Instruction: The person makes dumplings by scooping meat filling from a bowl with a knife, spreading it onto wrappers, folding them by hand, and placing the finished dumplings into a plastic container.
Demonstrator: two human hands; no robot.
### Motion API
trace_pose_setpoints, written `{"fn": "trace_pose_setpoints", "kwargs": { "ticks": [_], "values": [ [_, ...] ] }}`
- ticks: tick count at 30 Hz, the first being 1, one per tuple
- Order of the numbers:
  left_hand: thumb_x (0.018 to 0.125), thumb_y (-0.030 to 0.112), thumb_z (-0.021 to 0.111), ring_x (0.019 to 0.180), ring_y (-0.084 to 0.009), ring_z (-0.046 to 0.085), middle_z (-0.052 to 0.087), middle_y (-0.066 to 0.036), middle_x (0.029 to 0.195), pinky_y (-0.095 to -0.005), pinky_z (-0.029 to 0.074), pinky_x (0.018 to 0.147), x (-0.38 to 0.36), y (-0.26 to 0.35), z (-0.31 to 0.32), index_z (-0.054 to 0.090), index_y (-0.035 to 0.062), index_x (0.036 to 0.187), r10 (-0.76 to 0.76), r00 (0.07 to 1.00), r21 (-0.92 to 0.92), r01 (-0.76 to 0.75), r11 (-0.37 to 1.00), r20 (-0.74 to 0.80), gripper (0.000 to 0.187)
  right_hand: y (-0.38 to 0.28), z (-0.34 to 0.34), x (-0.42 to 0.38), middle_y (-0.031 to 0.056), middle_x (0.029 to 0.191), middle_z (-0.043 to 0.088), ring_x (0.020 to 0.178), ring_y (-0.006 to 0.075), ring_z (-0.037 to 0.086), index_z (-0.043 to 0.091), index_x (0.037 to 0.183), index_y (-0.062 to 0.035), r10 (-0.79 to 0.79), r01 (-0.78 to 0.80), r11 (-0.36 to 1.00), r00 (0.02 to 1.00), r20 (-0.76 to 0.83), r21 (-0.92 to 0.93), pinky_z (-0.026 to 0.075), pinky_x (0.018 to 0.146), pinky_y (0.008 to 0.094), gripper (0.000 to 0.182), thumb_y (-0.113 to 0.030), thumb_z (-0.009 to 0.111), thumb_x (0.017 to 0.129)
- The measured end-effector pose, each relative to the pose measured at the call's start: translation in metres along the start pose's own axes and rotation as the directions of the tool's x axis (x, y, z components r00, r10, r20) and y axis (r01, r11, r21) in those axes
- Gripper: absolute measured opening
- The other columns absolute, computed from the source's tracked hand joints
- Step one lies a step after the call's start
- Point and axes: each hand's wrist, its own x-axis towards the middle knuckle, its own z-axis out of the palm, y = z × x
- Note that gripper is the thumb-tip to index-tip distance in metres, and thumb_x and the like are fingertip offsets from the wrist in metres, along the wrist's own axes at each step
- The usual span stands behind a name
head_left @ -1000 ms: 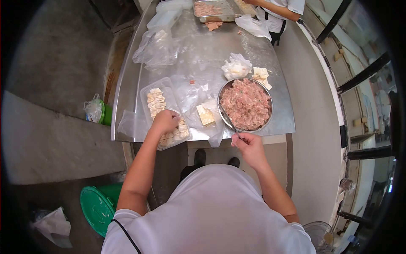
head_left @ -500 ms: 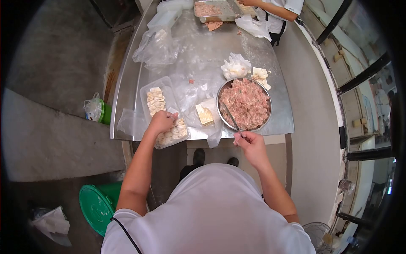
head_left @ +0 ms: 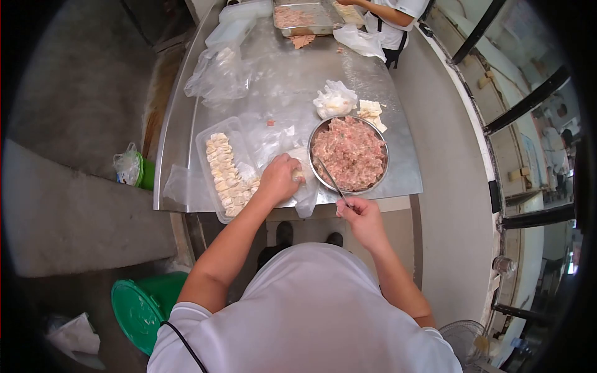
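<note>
My left hand (head_left: 280, 179) is at the stack of pale dough wrappers (head_left: 297, 172), its fingers curled and closed at the stack's edge; the fingertips are partly hidden. My right hand (head_left: 364, 219) grips a narrow metal spatula (head_left: 336, 184), whose tip rests in pink minced meat (head_left: 351, 152). The meat fills a round metal bowl (head_left: 387, 163) by the table's near edge. Left of my left hand, a clear plastic tray (head_left: 246, 138) holds rows of filled dumplings (head_left: 221, 163).
Behind the bowl lie a bunched white plastic bag (head_left: 336, 99) and loose wrapper pieces (head_left: 372, 114) on the metal table (head_left: 292, 68). Clear bags (head_left: 217, 71) are at the left. Across the table, a co-worker's arm (head_left: 379, 10) is near a meat pan (head_left: 305, 30). A green lidded bucket (head_left: 138, 314) stands on the floor.
My left hand has moved right, from the dumplings in the tray to the wrapper stack. My right hand still holds the spatula in the meat. The view has shifted slightly.
</note>
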Motion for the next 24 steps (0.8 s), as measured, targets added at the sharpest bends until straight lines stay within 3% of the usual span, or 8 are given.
{"fn": "trace_pose_setpoints", "kwargs": {
  "ticks": [3, 6, 9, 12, 16, 19, 22, 24],
  "values": [
    [0.076, 0.022, 0.083, 0.112, -0.0338, 0.058, 0.062, -0.013, 0.110, -0.0435, 0.049, 0.097, 0.007, 0.001, -0.008, 0.070, 0.0042, 0.102, -0.091, 0.986, -0.047, 0.098, 0.994, 0.139, 0.034, 0.004, -0.005, -0.005, 0.0007, 0.080, 0.068, 0.073, 0.0063, 0.059, 0.072, 0.095, 0.0027, 0.017, -0.017, 1.000, 1.000, -0.023, -0.003, 0.047, 0.068, 0.0235, 0.014, -0.011, 0.069, 0.096],
    [0.070, 0.024, 0.084, 0.115, -0.0339, 0.055, 0.060, -0.015, 0.115, -0.0436, 0.046, 0.099, 0.009, 0.003, -0.004, 0.069, 0.0020, 0.103, 0.072, 0.997, 0.050, -0.072, 0.996, 0.000, 0.042, 0.005, -0.011, -0.010, 0.0013, 0.081, 0.069, 0.074, 0.0070, 0.059, 0.072, 0.098, 0.0029, 0.039, -0.040, 0.999, 0.999, -0.034, -0.032, 0.047, 0.068, 0.0237, 0.014, -0.011, 0.069, 0.096],
    [0.065, 0.026, 0.085, 0.117, -0.0350, 0.052, 0.057, -0.017, 0.119, -0.0452, 0.041, 0.102, 0.011, 0.003, 0.007, 0.066, 0.0000, 0.105, 0.107, 0.992, 0.229, -0.088, 0.969, -0.072, 0.051, 0.011, -0.012, -0.012, 0.0012, 0.081, 0.068, 0.073, 0.0070, 0.060, 0.072, 0.098, 0.0028, 0.036, -0.037, 0.999, 0.998, -0.053, -0.018, 0.047, 0.067, 0.0238, 0.015, -0.012, 0.070, 0.096],
    [0.062, 0.029, 0.085, 0.119, -0.0345, 0.051, 0.056, -0.018, 0.119, -0.0457, 0.038, 0.104, 0.013, -0.004, 0.017, 0.065, 0.0004, 0.104, 0.102, 0.992, 0.275, -0.078, 0.958, -0.074, 0.055, 0.017, -0.010, -0.012, 0.0013, 0.081, 0.068, 0.074, 0.0075, 0.061, 0.072, 0.099, 0.0027, 0.030, -0.031, 0.999, 0.997, -0.069, -0.012, 0.047, 0.068, 0.0241, 0.016, -0.012, 0.070, 0.096],
    [0.063, 0.032, 0.084, 0.118, -0.0345, 0.052, 0.056, -0.018, 0.118, -0.0453, 0.037, 0.104, 0.014, 0.000, 0.010, 0.064, -0.0008, 0.107, 0.031, 1.000, 0.280, -0.031, 0.960, 0.005, 0.059, 0.028, -0.007, -0.006, 0.0020, 0.082, 0.068, 0.075, 0.0090, 0.063, 0.072, 0.100, 0.0029, 0.082, -0.088, 0.993, 0.994, -0.070, -0.081, 0.049, 0.069, 0.0249, 0.017, -0.013, 0.069, 0.097],
    [0.063, 0.033, 0.084, 0.118, -0.0346, 0.052, 0.056, -0.018, 0.118, -0.0448, 0.037, 0.105, 0.014, -0.003, 0.004, 0.062, -0.0018, 0.111, -0.010, 0.996, 0.335, -0.022, 0.942, 0.094, 0.064, 0.061, -0.004, 0.011, 0.0046, 0.082, 0.072, 0.075, 0.0098, 0.062, 0.073, 0.099, 0.0035, 0.202, -0.207, 0.978, 0.972, -0.115, -0.035, 0.050, 0.073, 0.0274, 0.020, -0.016, 0.069, 0.095],
    [0.063, 0.034, 0.085, 0.119, -0.0351, 0.052, 0.056, -0.019, 0.119, -0.0447, 0.037, 0.106, 0.010, -0.005, 0.000, 0.063, -0.0022, 0.112, -0.001, 0.993, 0.325, -0.038, 0.945, 0.120, 0.064, 0.074, 0.002, 0.026, 0.0062, 0.087, 0.073, 0.081, 0.0125, 0.064, 0.072, 0.100, 0.0060, 0.147, -0.138, 0.988, 0.978, -0.149, 0.069, 0.049, 0.080, 0.0291, 0.022, -0.016, 0.068, 0.096],
    [0.065, 0.034, 0.086, 0.120, -0.0358, 0.052, 0.056, -0.019, 0.120, -0.0447, 0.037, 0.107, 0.008, -0.004, -0.003, 0.063, -0.0030, 0.111, 0.011, 0.991, 0.309, -0.051, 0.950, 0.130, 0.063, 0.070, 0.000, 0.033, 0.0061, 0.092, 0.074, 0.063, 0.0075, 0.053, 0.068, 0.108, 0.0035, 0.215, -0.203, 0.975, 0.963, -0.162, 0.087, 0.041, 0.057, 0.0246, 0.021, -0.014, 0.066, 0.097]
  ]
}}
